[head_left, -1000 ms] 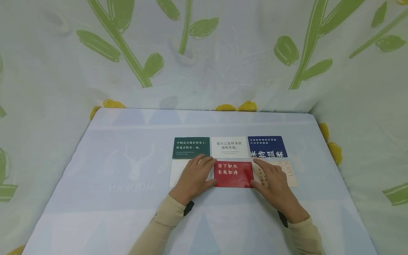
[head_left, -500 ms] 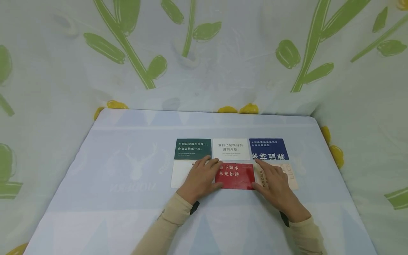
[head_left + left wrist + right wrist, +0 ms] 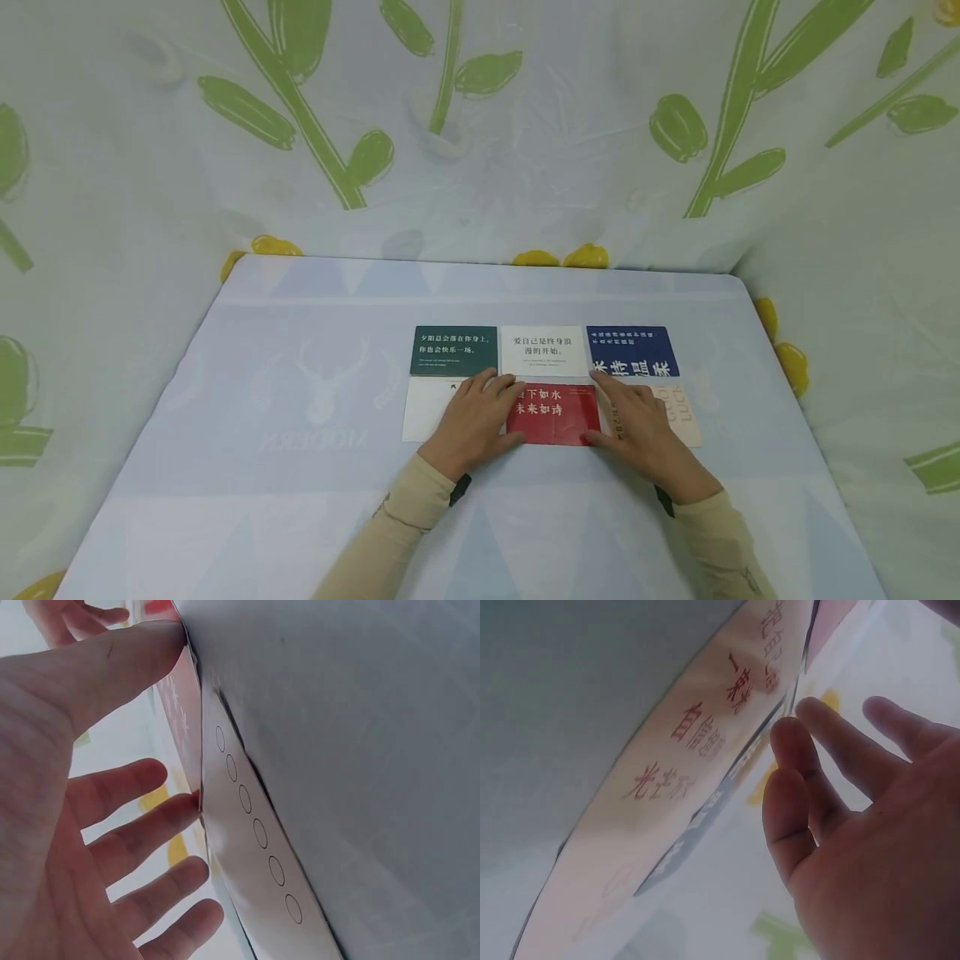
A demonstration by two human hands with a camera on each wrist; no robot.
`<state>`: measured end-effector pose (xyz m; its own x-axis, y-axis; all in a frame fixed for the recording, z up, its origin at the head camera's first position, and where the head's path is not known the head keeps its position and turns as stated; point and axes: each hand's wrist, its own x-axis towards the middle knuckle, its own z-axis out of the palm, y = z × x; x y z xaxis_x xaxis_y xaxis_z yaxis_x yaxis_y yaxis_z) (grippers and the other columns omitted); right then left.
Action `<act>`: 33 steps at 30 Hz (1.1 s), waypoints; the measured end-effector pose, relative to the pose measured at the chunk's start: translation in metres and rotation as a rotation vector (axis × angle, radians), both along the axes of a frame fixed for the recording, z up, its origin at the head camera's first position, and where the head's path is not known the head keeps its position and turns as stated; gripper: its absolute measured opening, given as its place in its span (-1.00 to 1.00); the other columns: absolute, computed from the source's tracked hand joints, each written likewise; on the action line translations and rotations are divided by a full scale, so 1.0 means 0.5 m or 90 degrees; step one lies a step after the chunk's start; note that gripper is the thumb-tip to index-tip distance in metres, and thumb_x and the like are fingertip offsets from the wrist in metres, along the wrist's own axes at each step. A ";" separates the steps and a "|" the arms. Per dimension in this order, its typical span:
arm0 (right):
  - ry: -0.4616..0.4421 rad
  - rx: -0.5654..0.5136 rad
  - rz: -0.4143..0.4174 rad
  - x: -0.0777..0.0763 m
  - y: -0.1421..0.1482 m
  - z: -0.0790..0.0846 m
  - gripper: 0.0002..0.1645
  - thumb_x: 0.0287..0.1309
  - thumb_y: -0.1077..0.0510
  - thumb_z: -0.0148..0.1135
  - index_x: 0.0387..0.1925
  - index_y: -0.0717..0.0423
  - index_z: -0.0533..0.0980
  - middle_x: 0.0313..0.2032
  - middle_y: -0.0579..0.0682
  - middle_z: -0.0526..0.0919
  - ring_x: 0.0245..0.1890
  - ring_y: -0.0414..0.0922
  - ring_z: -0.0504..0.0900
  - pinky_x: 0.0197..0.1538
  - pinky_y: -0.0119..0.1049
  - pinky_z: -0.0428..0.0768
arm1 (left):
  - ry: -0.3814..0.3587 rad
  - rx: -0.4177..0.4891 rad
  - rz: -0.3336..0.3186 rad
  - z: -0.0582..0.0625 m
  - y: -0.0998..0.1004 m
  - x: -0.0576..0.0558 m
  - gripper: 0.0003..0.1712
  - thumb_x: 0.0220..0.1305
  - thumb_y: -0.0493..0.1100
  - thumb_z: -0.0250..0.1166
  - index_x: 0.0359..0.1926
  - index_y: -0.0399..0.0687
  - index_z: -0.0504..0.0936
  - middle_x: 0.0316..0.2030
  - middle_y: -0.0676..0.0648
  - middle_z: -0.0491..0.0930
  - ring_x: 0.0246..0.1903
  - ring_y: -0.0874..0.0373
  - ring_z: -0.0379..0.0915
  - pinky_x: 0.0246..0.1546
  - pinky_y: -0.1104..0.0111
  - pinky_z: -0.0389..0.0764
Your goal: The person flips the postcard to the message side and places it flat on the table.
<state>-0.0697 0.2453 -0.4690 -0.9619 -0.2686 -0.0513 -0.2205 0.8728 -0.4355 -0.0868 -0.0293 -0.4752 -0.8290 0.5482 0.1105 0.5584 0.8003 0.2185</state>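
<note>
In the head view, six-like rows aside, several postcards lie flat in two rows. My left hand (image 3: 471, 427) reaches across the white postcard (image 3: 424, 414), its thumb and fingertips at the left edge of the red postcard (image 3: 555, 417). Opposite it, my right hand (image 3: 647, 433) covers part of the cream postcard (image 3: 684, 421), its thumb at the red one's right edge. Fingers on both hands are loosely spread. The left wrist view shows circles printed along the white postcard (image 3: 259, 847); red lettering marks the cream postcard (image 3: 667, 772) in the right wrist view.
Behind the red postcard lie a green postcard (image 3: 453, 354), another white postcard (image 3: 542, 350) and a blue postcard (image 3: 632, 350). A pale patterned cloth covers the table (image 3: 300, 467). Leaf-printed fabric (image 3: 570, 167) rises at the back and both sides.
My left hand has shifted right onto the red postcard's left edge, baring part of the white one's print. My right hand has slid slightly left. The head view has tilted a little.
</note>
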 end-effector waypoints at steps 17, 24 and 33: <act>0.030 0.048 0.025 -0.018 -0.013 -0.005 0.21 -0.18 0.00 0.69 0.48 0.11 0.24 0.29 0.22 0.44 0.19 0.19 0.36 0.16 0.20 0.41 | 0.067 0.065 -0.012 -0.002 0.006 -0.002 -0.19 0.03 0.10 0.57 0.29 -0.02 0.53 0.08 -0.10 0.55 0.16 -0.02 0.41 0.22 0.15 0.46; 0.046 0.037 0.024 -0.019 -0.014 -0.003 0.22 -0.22 0.01 0.71 0.47 0.12 0.27 0.27 0.22 0.40 0.27 0.18 0.31 0.22 0.24 0.36 | 0.044 0.065 -0.001 -0.001 0.006 -0.003 -0.09 0.03 0.11 0.58 0.37 -0.04 0.43 0.16 -0.11 0.52 0.19 -0.02 0.40 0.22 0.15 0.48; 0.065 0.053 0.030 -0.017 -0.015 0.000 0.21 -0.22 -0.01 0.72 0.46 0.19 0.30 0.27 0.21 0.38 0.24 0.16 0.31 0.22 0.20 0.38 | 0.069 0.112 0.091 0.001 0.004 -0.010 -0.24 0.19 0.02 0.50 0.36 -0.10 0.48 0.00 -0.08 0.64 -0.14 0.10 0.59 -0.19 0.31 0.65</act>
